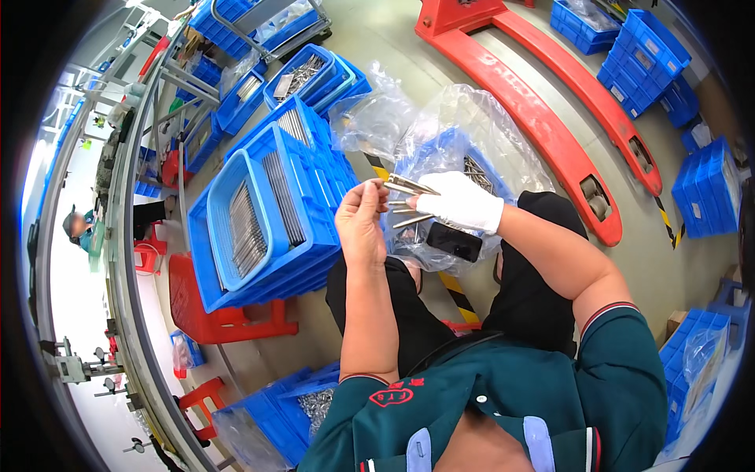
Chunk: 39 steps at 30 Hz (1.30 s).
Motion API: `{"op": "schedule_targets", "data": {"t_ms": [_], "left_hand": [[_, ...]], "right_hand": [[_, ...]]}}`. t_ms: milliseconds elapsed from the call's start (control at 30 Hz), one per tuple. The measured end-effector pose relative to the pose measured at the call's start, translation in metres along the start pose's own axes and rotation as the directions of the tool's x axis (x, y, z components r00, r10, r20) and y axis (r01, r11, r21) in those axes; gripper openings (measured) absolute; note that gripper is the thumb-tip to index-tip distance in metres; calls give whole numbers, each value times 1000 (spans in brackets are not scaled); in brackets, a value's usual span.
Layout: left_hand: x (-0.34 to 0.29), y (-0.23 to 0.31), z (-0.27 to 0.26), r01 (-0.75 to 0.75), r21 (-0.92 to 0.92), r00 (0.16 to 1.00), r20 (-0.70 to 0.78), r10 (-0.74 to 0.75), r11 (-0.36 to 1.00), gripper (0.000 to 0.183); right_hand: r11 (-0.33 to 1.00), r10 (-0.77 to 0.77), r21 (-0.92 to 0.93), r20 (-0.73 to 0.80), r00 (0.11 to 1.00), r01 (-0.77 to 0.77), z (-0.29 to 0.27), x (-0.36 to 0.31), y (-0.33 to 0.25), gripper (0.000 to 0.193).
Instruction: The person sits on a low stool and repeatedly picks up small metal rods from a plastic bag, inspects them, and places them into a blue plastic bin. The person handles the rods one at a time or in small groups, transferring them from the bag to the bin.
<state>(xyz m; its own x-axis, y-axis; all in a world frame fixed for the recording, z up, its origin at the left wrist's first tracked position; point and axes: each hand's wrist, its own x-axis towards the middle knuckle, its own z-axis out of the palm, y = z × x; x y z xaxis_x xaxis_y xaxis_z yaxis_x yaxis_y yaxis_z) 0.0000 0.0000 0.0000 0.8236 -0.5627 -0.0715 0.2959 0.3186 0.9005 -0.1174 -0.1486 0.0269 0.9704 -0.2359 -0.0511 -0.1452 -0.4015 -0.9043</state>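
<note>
My bare left hand (362, 219) is raised in front of me, its thumb and fingers pinched at the ends of slim shiny metal rods (410, 186). Beside it my right hand (462, 202), in a white glove, is closed round several of these rods, which fan out toward the left hand. Below both hands a blue bin (446, 149) lined with clear plastic (499, 118) holds more metal rods (476, 173). A black phone (454, 241) lies by its near edge, just under the gloved hand. The glove hides part of the rods.
To my left, a light blue basket (222, 177) of metal rods sits on stacked blue crates (329, 153), beside a red stool (193, 303). A red pallet jack (543, 86) stretches across the far right floor. More blue crates (712, 189) stand at right. A person (82, 224) is at far left.
</note>
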Motion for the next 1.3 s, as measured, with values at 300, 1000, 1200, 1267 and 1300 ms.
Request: {"op": "schedule_targets", "data": {"t_ms": [300, 1000, 1200, 1267, 1300], "left_hand": [[-1, 8, -3, 171, -145, 976, 158, -148, 974, 15], [3, 17, -13, 25, 68, 997, 65, -29, 997, 17], [-3, 12, -2, 77, 47, 988, 129, -82, 996, 18], [-4, 10, -4, 70, 83, 984, 156, -82, 994, 18], [-4, 9, -4, 68, 89, 984, 161, -82, 994, 18]], "right_hand": [[969, 56, 233, 114, 992, -82, 0, -1, -8, 38], [955, 89, 271, 115, 989, -117, -4, -4, -3, 38], [930, 141, 309, 199, 970, -198, 2, -7, -10, 42], [920, 151, 330, 203, 967, -213, 3, -7, -9, 44], [926, 155, 312, 205, 967, -214, 2, -7, -8, 45]]}}
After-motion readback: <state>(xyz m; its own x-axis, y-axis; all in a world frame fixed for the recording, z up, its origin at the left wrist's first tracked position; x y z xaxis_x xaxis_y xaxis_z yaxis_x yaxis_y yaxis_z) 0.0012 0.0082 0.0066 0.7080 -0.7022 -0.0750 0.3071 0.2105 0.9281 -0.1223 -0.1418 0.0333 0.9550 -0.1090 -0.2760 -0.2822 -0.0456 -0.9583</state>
